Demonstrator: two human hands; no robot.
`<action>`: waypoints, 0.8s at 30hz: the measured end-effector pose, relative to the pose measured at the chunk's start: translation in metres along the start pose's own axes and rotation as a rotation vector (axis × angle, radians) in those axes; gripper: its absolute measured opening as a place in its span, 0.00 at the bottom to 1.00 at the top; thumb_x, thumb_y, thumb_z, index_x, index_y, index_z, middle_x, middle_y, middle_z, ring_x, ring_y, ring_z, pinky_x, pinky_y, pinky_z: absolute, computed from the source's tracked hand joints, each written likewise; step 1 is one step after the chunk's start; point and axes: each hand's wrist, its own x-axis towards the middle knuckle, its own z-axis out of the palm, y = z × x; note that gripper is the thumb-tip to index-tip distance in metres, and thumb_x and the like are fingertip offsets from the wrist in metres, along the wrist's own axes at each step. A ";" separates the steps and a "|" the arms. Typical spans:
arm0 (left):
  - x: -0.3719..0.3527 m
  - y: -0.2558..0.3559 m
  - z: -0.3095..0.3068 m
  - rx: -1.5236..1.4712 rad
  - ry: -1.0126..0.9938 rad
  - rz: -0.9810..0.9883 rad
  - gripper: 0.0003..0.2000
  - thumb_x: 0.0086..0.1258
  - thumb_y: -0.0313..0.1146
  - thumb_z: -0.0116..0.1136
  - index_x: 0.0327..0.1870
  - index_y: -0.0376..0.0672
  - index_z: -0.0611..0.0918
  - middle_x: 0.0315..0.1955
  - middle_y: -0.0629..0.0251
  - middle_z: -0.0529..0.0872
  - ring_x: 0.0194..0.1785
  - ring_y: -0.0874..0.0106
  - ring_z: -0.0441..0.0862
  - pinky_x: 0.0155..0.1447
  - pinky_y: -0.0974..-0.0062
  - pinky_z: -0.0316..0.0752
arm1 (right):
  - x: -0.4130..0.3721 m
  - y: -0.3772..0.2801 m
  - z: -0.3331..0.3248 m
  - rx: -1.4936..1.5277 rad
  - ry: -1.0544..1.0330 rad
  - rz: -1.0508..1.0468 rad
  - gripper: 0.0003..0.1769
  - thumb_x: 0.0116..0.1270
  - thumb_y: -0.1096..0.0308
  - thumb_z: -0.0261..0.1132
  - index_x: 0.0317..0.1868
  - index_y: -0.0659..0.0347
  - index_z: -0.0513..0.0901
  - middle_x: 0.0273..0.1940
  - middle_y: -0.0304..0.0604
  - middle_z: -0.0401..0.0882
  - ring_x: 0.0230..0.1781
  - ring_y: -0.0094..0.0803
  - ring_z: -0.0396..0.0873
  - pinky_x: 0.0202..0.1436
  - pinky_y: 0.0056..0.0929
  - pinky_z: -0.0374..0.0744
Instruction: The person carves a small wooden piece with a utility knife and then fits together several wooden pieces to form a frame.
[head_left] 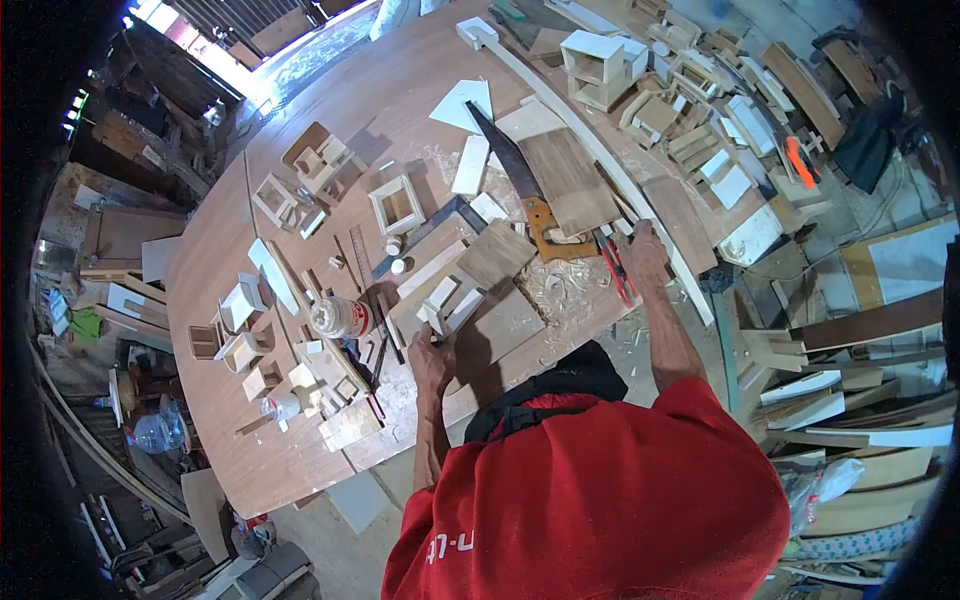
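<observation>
My left hand [431,362] is closed at the near-left edge of a small pale wooden frame [462,306], fingertips pinching its corner. The frame rests on a flat wooden board [497,322]. My right hand [645,257] has its fingers curled down at the table's right side, beside a long pale wood strip [612,165]; what its fingers hold, if anything, is hidden. Just left of that hand lies a red-handled tool [613,270]. A handsaw [508,155] with a wooden handle [546,228] lies beyond, its blade pointing away, next to a brown wooden panel [570,180].
A white-lidded jar [335,317] stands left of the frame. A dark metal square [428,235] and several small box-like wooden pieces [397,205] lie on the round table [225,455]. Shavings [570,290] lie near the saw. Wood offcuts [700,150] crowd the right side.
</observation>
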 end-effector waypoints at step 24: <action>0.011 0.006 0.000 0.115 -0.072 0.017 0.10 0.56 0.30 0.67 0.32 0.36 0.77 0.25 0.49 0.80 0.33 0.49 0.79 0.39 0.55 0.73 | -0.055 0.068 -0.035 0.726 0.694 0.059 0.16 0.74 0.62 0.56 0.47 0.69 0.78 0.32 0.43 0.79 0.33 0.26 0.75 0.34 0.26 0.75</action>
